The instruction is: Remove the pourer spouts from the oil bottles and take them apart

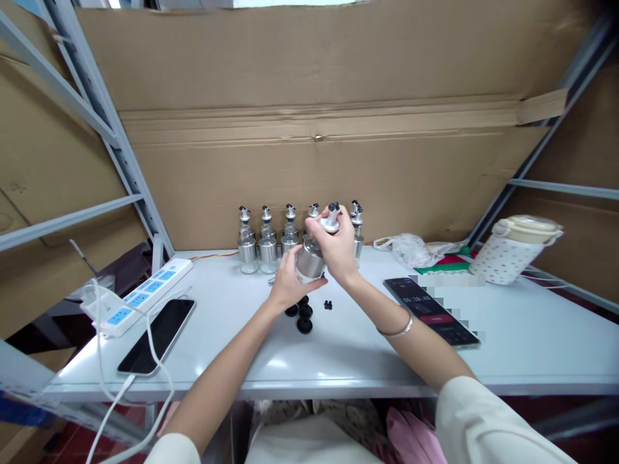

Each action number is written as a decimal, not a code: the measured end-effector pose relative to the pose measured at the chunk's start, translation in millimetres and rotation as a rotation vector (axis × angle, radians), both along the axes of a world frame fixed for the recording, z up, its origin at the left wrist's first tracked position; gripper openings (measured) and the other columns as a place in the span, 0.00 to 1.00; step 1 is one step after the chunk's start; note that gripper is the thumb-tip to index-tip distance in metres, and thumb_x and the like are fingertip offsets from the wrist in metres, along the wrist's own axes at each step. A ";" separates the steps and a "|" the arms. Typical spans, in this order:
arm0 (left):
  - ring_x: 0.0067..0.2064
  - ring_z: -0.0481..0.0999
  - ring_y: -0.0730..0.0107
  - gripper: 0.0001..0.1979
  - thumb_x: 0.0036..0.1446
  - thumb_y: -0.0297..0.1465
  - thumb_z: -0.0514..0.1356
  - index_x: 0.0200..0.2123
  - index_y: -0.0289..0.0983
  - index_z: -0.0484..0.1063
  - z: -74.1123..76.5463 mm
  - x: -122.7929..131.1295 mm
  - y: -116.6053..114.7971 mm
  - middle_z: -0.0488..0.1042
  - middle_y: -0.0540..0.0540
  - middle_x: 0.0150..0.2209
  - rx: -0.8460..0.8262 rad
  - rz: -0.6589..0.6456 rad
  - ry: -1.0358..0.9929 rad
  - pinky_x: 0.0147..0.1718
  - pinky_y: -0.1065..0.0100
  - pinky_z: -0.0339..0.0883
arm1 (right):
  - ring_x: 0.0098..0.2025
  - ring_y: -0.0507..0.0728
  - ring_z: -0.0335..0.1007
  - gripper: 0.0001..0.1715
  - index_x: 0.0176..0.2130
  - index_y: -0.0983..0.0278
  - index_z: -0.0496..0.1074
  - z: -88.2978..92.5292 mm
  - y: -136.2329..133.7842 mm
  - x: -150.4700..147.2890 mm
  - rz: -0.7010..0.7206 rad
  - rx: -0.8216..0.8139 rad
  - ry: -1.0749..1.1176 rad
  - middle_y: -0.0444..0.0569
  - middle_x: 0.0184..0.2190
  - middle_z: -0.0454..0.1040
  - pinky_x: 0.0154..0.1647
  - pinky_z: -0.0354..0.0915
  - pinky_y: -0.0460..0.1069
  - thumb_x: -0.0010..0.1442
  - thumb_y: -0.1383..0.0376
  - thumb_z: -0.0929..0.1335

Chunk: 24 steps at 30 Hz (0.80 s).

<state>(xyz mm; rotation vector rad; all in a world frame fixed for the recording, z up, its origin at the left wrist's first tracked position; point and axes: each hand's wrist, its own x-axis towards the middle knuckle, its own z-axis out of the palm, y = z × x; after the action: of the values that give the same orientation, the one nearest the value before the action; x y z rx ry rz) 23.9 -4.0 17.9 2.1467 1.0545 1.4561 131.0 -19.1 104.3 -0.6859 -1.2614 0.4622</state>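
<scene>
- Both hands are clamped on one steel-sleeved dispenser bottle, near the middle of the frame: the left hand point(290, 280) wraps its lower body, the right hand point(340, 248) grips around the neck.
- That held bottle point(311, 260) is tilted, clear of the white table point(541, 341), its pourer spout point(333, 216) already at the mouth – whether it is seated fully, I cannot tell.
- Done, as I judge it: the standing bottles point(247, 251) along the back, centre of the frame, carry spouts too.
- Left, by the same judgement: the black round caps point(304, 325) and small black pieces point(328, 305) lie loose below the hands, not fitted to anything.
- Bottle count: one held; at least six spouts show in the row, and the hands may hide more.
- Black round caps: at least four; small pieces: about four – too tiny for certainty.
- Elsewhere: two smartphones, one at lower left point(159, 338), one right of centre point(430, 312); one power strip point(138, 300) at left; one dotted jug point(510, 251) at right.
</scene>
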 end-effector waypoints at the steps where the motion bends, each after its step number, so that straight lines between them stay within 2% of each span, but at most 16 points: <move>1: 0.46 0.72 0.59 0.32 0.41 0.38 0.68 0.48 0.37 0.61 0.6 2.9 -5.9 0.71 0.42 0.45 -0.069 -0.036 -0.018 0.43 0.61 0.66 | 0.25 0.49 0.62 0.16 0.31 0.60 0.59 2.3 -4.8 -2.8 0.033 -0.023 -0.029 0.39 0.25 0.65 0.32 0.62 0.47 0.50 0.61 0.71; 4: 0.35 0.72 0.66 0.25 0.40 0.35 0.67 0.42 0.37 0.64 0.6 7.5 -18.8 0.73 0.48 0.35 -0.191 0.000 -0.100 0.33 0.68 0.65 | 0.24 0.49 0.63 0.13 0.29 0.62 0.62 6.1 -14.0 -6.1 0.087 -0.098 -0.100 0.38 0.23 0.66 0.30 0.61 0.47 0.47 0.63 0.71; 7: 0.31 0.70 0.69 0.23 0.38 0.33 0.67 0.40 0.37 0.64 2.1 8.9 -23.3 0.72 0.50 0.31 -0.231 0.072 -0.130 0.29 0.70 0.62 | 0.21 0.49 0.63 0.11 0.28 0.62 0.62 6.6 -14.0 -4.5 0.117 -0.177 -0.070 0.37 0.19 0.66 0.27 0.60 0.47 0.47 0.65 0.70; 10: 0.30 0.68 0.70 0.23 0.35 0.30 0.67 0.38 0.37 0.65 9.3 5.4 -22.0 0.71 0.52 0.29 -0.316 -0.021 -0.093 0.28 0.70 0.61 | 0.17 0.48 0.60 0.11 0.25 0.62 0.60 6.2 -6.8 1.7 0.197 -0.241 -0.006 0.35 0.14 0.64 0.24 0.57 0.45 0.45 0.68 0.69; 12: 0.30 0.69 0.70 0.22 0.33 0.30 0.67 0.35 0.35 0.67 15.6 -0.6 -20.1 0.71 0.51 0.29 -0.427 -0.216 -0.067 0.29 0.70 0.61 | 0.17 0.47 0.60 0.13 0.25 0.62 0.60 6.1 -0.9 8.7 0.342 -0.290 0.019 0.35 0.13 0.64 0.23 0.57 0.45 0.44 0.69 0.70; 14: 0.31 0.70 0.69 0.18 0.34 0.32 0.67 0.31 0.34 0.69 18.8 -8.4 -18.2 0.72 0.48 0.29 -0.595 -0.518 -0.050 0.32 0.68 0.63 | 0.17 0.48 0.62 0.14 0.25 0.62 0.61 5.6 3.4 16.3 0.564 -0.349 -0.003 0.34 0.14 0.64 0.22 0.57 0.44 0.43 0.69 0.72; 17: 0.32 0.72 0.66 0.23 0.30 0.36 0.69 0.33 0.35 0.70 12.7 -18.7 -15.1 0.74 0.47 0.29 -0.961 -1.087 -0.071 0.34 0.65 0.65 | 0.16 0.47 0.63 0.16 0.25 0.63 0.60 1.5 5.8 22.8 1.006 -0.392 -0.076 0.33 0.14 0.62 0.23 0.59 0.44 0.44 0.67 0.73; 19: 0.30 0.73 0.65 0.28 0.23 0.36 0.71 0.34 0.36 0.70 3.1 -21.2 -13.5 0.74 0.47 0.27 -1.184 -1.382 -0.042 0.32 0.64 0.67 | 0.16 0.47 0.63 0.19 0.24 0.62 0.59 -3.1 5.0 21.5 1.318 -0.340 -0.143 0.33 0.14 0.61 0.28 0.63 0.46 0.46 0.64 0.74; 21: 0.29 0.74 0.63 0.28 0.21 0.35 0.72 0.32 0.36 0.70 -6.1 -19.5 -12.9 0.75 0.47 0.26 -1.279 -1.543 0.036 0.32 0.62 0.67 | 0.15 0.47 0.63 0.21 0.24 0.62 0.57 -7.2 2.6 17.1 1.554 -0.237 -0.207 0.33 0.13 0.61 0.35 0.66 0.48 0.48 0.61 0.73; 22: 0.29 0.74 0.63 0.28 0.20 0.34 0.72 0.31 0.36 0.70 -9.6 -17.4 -13.1 0.75 0.47 0.26 -1.289 -1.594 0.072 0.33 0.61 0.67 | 0.15 0.47 0.63 0.21 0.24 0.61 0.56 -8.4 0.9 14.5 1.629 -0.193 -0.224 0.33 0.12 0.61 0.37 0.66 0.49 0.49 0.61 0.73; 24: 0.30 0.75 0.62 0.28 0.20 0.34 0.72 0.31 0.36 0.69 -13.3 -12.1 -14.4 0.75 0.47 0.26 -1.262 -1.660 0.096 0.35 0.60 0.68 | 0.13 0.47 0.61 0.21 0.23 0.61 0.55 -8.7 -3.8 9.8 1.679 -0.168 -0.211 0.32 0.11 0.60 0.37 0.67 0.49 0.51 0.61 0.72</move>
<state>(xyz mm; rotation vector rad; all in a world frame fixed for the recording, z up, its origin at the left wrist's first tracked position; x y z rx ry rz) 11.8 -18.5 4.6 1.2073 -0.1233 -0.1765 140.8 -23.0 95.6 0.3968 -1.8010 1.8867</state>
